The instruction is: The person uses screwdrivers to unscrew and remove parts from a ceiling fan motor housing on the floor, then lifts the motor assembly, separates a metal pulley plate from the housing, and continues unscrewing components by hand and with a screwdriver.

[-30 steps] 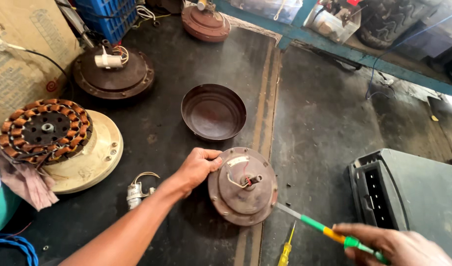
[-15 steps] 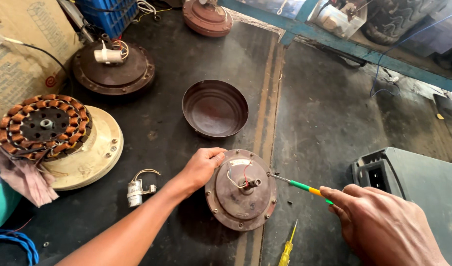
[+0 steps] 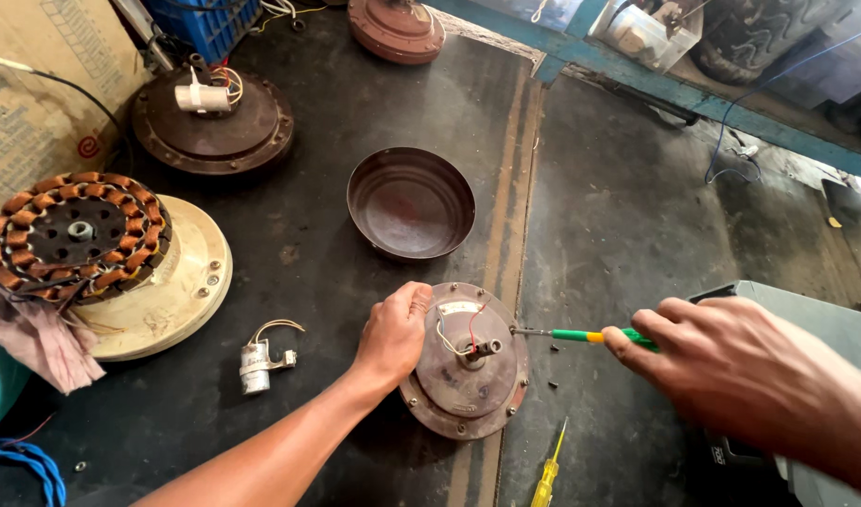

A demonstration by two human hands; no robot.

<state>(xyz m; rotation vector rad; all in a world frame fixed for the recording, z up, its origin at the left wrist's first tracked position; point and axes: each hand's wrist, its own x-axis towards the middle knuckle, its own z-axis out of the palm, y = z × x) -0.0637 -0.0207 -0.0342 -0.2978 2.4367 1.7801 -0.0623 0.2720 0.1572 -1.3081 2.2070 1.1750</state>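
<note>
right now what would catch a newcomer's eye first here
At bottom centre, the left hand steadies a round brown motor housing while the right hand presses a green-handled screwdriver against its rim. At far left, a ring of copper windings sits on a cream disc; an empty brown metal bowl lies mid-table.

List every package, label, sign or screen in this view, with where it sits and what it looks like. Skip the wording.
Cardboard box: far left edge of the bench, tan, with dark print and a small red round mark.
Label on the fan motor housing: pale, small, on the brown round top the left hand steadies.
Label on the grey case: small, dark, at the lower right below the right hand.
No signs or screens.
</note>
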